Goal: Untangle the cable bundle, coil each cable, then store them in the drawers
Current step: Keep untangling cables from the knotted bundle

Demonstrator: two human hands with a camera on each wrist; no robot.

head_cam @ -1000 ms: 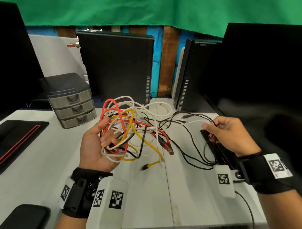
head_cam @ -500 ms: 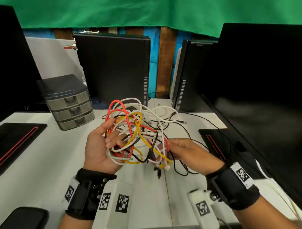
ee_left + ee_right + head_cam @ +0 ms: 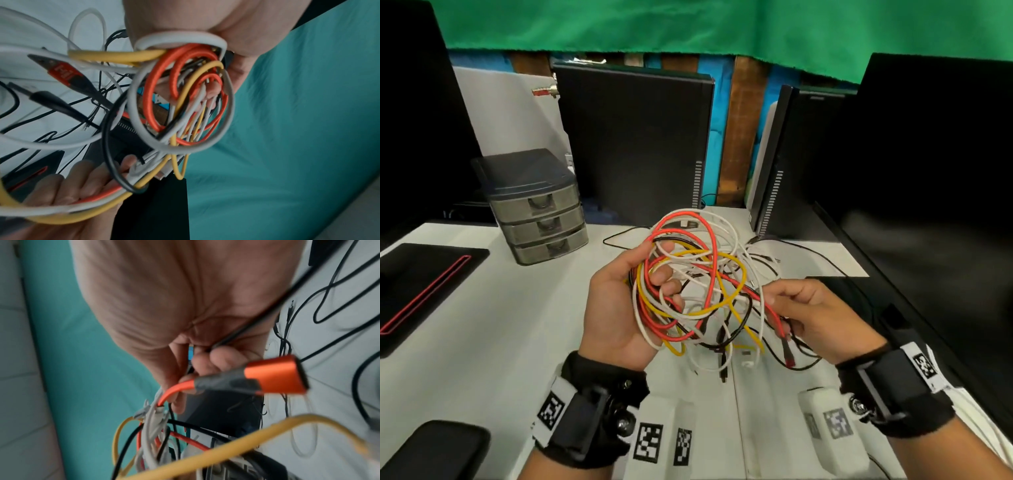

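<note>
A tangle of red, yellow, white and black cables, the bundle (image 3: 698, 284), hangs above the white table (image 3: 500, 342). My left hand (image 3: 662, 274) holds it palm up, fingers curled through the loops (image 3: 185, 97). My right hand (image 3: 779, 313) pinches the red cable (image 3: 174, 391) just behind its orange plug (image 3: 275, 374); a thin black cable (image 3: 246, 327) also crosses that palm. Other plugs dangle below the bundle (image 3: 722, 370). The grey three-drawer unit (image 3: 541, 219) stands at the back left with its drawers closed.
Two black computer towers (image 3: 633, 144) (image 3: 791, 164) stand behind, a black monitor (image 3: 928, 171) on the right. Thin black cables (image 3: 808, 253) trail on the table past the bundle. A black mat with a red line (image 3: 424, 284) lies left, a dark object (image 3: 431, 452) at bottom left.
My right hand has come from the table on the right to the bundle and taken the red cable near its plug. The left hand has raised the bundle slightly.
</note>
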